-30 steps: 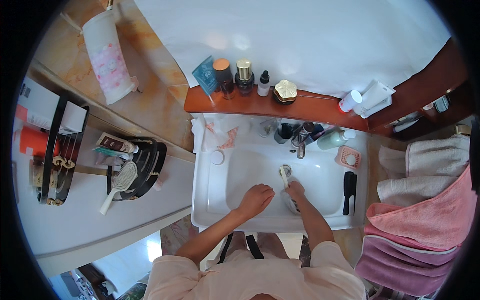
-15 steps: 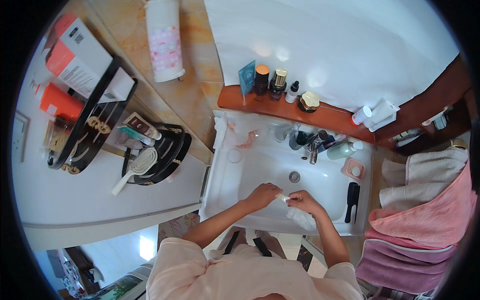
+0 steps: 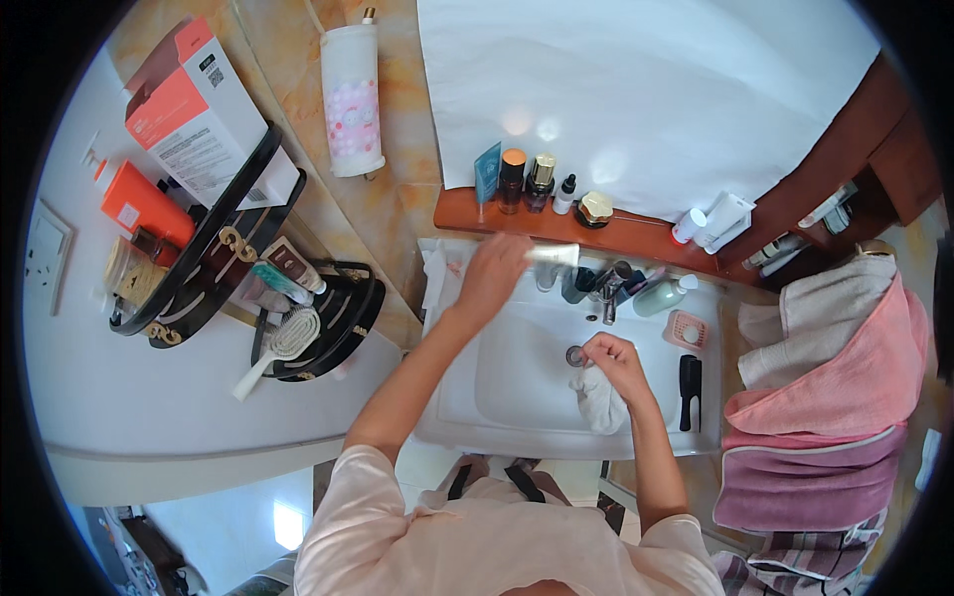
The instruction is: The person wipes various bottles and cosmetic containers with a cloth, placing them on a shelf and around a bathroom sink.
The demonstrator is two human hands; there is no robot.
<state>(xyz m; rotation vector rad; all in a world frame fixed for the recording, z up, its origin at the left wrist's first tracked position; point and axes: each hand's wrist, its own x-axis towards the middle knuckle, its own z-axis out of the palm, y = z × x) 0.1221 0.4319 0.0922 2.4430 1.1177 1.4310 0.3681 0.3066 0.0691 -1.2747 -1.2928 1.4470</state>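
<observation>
My left hand (image 3: 497, 268) is raised over the sink's far side, just below the wooden shelf (image 3: 457, 206). Its fingers close on the end of a pale cream tube (image 3: 554, 254), smeared by motion and pointing right. Over the white sink basin (image 3: 517, 377), near the drain, my right hand (image 3: 614, 362) is closed on a bunched white cloth (image 3: 600, 399) that hangs below it. On the shelf above the left hand stand a blue tube (image 3: 487, 173), a dark bottle with an orange cap (image 3: 511, 183), a gold-capped bottle (image 3: 540, 184), a dropper bottle (image 3: 564, 195) and a gold-lidded jar (image 3: 594, 210).
Behind the basin is a faucet (image 3: 611, 288), with a green pump bottle (image 3: 664, 295) beside it. A pink soap dish (image 3: 687, 329) and black comb (image 3: 690, 387) lie on the right rim. Towels (image 3: 825, 397) hang right. Black corner racks (image 3: 348, 343) with a hairbrush (image 3: 288, 338) are left.
My left hand has moved away from the right one, up toward the shelf, carrying the tube. The right hand has risen slightly with the cloth. The whole view has shifted a little.
</observation>
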